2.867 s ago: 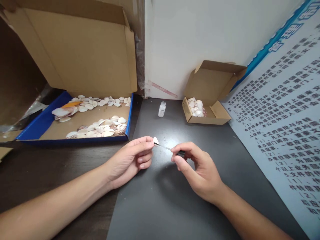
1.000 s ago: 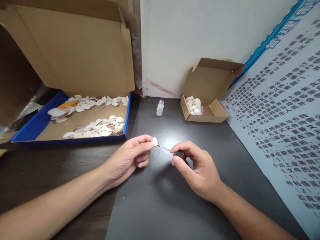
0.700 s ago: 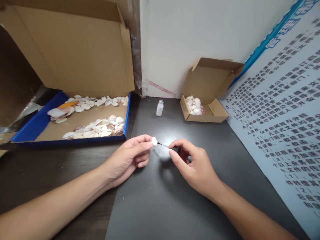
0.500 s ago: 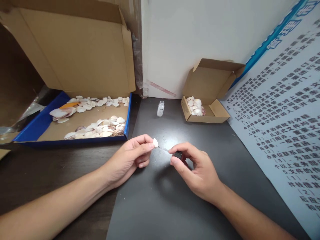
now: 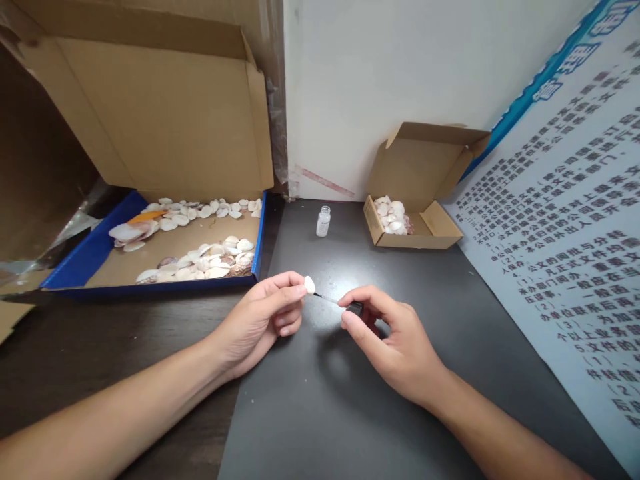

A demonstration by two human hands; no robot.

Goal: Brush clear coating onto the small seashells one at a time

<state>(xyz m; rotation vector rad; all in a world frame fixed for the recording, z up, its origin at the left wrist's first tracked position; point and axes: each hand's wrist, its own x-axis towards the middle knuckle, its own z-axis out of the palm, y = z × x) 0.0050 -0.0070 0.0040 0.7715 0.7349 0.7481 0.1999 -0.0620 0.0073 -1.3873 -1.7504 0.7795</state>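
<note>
Small white shell (image 5: 309,285) is pinched by its edge between thumb and fingertips of the left hand (image 5: 270,308), held up over the dark mat (image 5: 320,427). Black-capped brush (image 5: 355,309) is gripped by its cap in the right hand (image 5: 393,337); its dark tip is pointed at the shell's lower edge, touching or just short, can't be told.

Risks: only a sliver of shell is covered by the pinch, so it could be popped loose if pushed too hard by the tip. Left fingertips could be smeared, being placed right beside the edge being approached. Mat could be dripped on if the brush is overloaded; load can't be made out. Bottle (image 5: 323,223) is stood upright, uncapped, well apart from both hands; it could be tipped and spilled if clipped during a careless reach.
</note>
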